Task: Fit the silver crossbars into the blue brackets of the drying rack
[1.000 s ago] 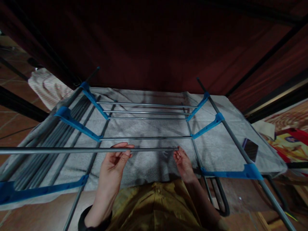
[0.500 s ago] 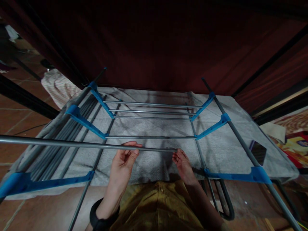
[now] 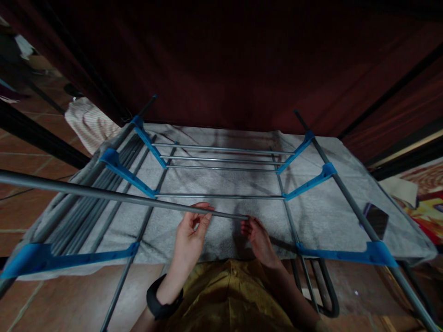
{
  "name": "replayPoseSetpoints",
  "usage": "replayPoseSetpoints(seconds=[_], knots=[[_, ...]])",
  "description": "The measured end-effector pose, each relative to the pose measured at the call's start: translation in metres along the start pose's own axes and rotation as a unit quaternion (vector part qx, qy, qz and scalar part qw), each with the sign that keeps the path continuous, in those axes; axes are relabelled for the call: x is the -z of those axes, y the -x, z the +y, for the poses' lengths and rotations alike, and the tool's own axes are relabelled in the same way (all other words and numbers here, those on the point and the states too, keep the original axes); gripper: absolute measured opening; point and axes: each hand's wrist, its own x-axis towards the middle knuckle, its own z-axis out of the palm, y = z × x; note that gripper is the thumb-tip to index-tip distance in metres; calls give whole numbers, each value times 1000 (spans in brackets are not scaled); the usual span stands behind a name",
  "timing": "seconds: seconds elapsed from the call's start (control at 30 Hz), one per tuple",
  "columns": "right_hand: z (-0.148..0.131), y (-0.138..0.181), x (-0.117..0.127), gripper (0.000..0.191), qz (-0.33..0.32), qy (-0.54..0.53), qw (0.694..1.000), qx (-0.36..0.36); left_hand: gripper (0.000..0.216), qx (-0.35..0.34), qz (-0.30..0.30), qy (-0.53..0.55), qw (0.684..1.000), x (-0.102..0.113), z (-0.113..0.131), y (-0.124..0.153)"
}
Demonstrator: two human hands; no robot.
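Note:
A long grey metal tube (image 3: 114,196) slants across the view from the left edge to in front of my body. My left hand (image 3: 194,228) grips it between thumb and fingers, with a black band on the wrist. The fingertips of my right hand (image 3: 256,235) pinch the tube's right end. Beyond both hands stands a partly built rack of grey tubes with blue plastic brackets (image 3: 308,184). Several crossbars (image 3: 221,197) span its middle, and the nearest one runs just behind the held tube.
A grey blanket (image 3: 221,182) covers the surface under the rack. Several loose tubes (image 3: 93,207) lie on its left side. On the right is a dark phone (image 3: 375,220). A dark red curtain (image 3: 221,69) hangs behind, and tiled floor (image 3: 69,299) shows in front.
Both hands are closer together: the left has shifted right along with the tube, the right slightly left. The tube's left part has risen, so it slants more. The view has shifted slightly.

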Motion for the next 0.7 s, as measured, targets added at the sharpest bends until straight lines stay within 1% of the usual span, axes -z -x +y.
replayPoseSetpoints(seconds=[0.17, 0.37, 0.53, 0.7], knots=[[5, 4, -9, 41, -32, 11, 999, -29, 27, 8, -4, 3, 1000, -6, -4, 0], [12, 9, -21, 44, -41, 23, 997, -62, 23, 23, -18, 2, 1000, -12, -8, 1], [13, 12, -26, 46, -73, 56, 993, -75, 23, 28, -26, 0, 999, -18, -20, 3], [11, 16, -31, 53, -96, 81, 989, -82, 26, 38, -34, 0, 999, -22, -34, 4]])
